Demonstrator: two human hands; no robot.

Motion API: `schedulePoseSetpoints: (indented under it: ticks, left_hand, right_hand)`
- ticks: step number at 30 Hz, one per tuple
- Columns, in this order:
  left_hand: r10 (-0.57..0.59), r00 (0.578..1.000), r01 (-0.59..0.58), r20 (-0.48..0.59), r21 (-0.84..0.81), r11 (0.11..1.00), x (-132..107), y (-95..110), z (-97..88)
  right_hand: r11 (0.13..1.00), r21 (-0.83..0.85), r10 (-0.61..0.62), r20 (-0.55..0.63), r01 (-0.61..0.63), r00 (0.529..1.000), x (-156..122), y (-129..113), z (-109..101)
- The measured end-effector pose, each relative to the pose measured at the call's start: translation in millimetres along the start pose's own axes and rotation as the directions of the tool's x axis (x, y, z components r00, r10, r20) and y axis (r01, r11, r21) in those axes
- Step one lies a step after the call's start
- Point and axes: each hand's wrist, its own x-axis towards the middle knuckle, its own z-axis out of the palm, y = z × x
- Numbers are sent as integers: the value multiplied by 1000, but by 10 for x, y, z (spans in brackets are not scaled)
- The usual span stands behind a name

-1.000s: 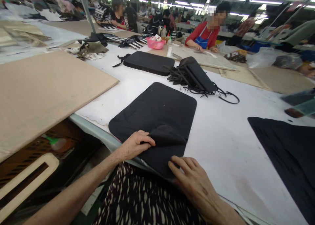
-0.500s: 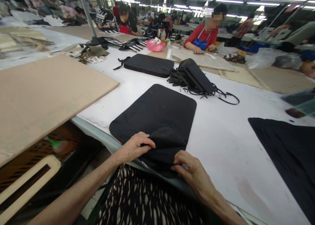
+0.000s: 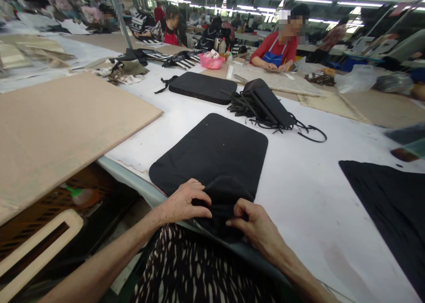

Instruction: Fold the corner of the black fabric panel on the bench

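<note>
A black fabric panel (image 3: 215, 150) with rounded corners lies on the white tabletop, its near end bunched and hanging over the table edge. My left hand (image 3: 186, 201) rests on its near left part; the thumb stands apart from the index finger, with dark cloth showing in the gap. At the near right, my right hand (image 3: 255, 221) pinches the cloth between thumb and curled fingers. A raised fold of fabric runs between both hands. The tips of some fingers are hidden.
Beyond the panel are a stack of black pieces (image 3: 202, 87) and a bundle of black straps (image 3: 268, 104). A tan board (image 3: 73, 121) lies left, black cloth (image 3: 392, 210) right. Across the table, a person in a blue apron (image 3: 274, 55) works near a pink basket (image 3: 211, 61).
My right hand has shifted slightly left and up with the cloth. My left thumb has moved away from its index finger, and the near fold has changed shape.
</note>
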Motion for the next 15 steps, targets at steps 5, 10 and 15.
schedulePoseSetpoints:
  ticks: [5, 10, 15]
  left_hand:
    - [9, 1000, -8, -12, 64, 998, -8, -41, 56]
    - [-3, 1000, 5, -18, 82, 997, -15, -44, 66]
    - [-18, 999, 18, -28, 9, 1000, 3, -42, 44]
  right_hand:
    - [993, -109, -58, -75, 50, 995, 19, -29, 40]
    - [949, -261, -226, -176, 176, 958, -3, -17, 69]
    - [825, -464, -485, -290, 323, 825, -111, 171, 76]
